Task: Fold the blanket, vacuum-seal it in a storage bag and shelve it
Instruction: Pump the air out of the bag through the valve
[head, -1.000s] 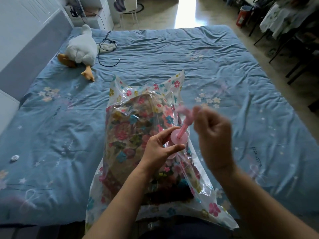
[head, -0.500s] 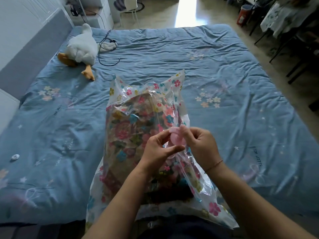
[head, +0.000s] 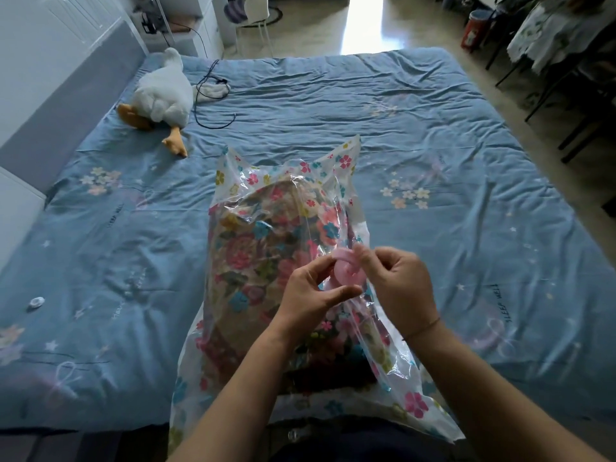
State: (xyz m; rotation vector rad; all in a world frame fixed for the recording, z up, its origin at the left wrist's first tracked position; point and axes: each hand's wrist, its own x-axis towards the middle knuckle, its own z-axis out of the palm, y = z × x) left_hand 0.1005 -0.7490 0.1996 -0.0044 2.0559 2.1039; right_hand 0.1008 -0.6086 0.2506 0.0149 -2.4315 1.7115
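The folded blanket (head: 253,248) lies inside the storage bag (head: 346,161) on the bed (head: 433,145); the left hand (head: 310,291) pinches the pink valve (head: 346,273) atop the bag, likely steadying it; the right hand (head: 400,285) nips the valve's top, seemingly to close it.

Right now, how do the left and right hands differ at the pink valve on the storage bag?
The left hand brackets the pink valve from the left, thumb below it; the right hand pinches its upper right edge. The right wrist wears a thin cord; the left wrist is bare. Both hold the valve on the storage bag.
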